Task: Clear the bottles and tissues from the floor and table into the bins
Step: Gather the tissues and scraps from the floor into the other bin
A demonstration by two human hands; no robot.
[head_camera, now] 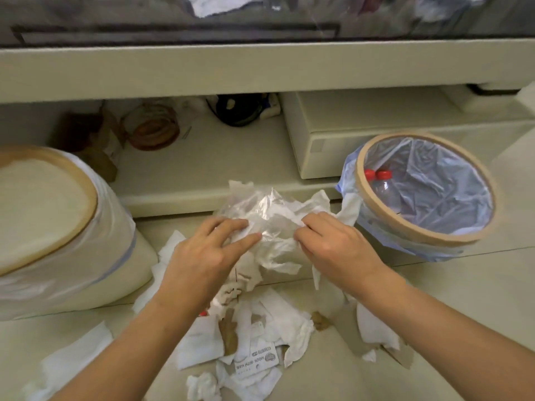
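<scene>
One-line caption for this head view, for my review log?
Both hands, left and right, gather a crumpled tissue bundle between two lined bins, bottles already in the right bin.

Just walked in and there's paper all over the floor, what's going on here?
A person is gathering litter off the floor. Both hands, left hand and right hand, grip a crumpled bundle of white tissue and clear plastic. More torn white tissues lie scattered below. The blue-lined round bin on the right already holds red-capped clear bottles; a white-lined bin stands at left.
</scene>
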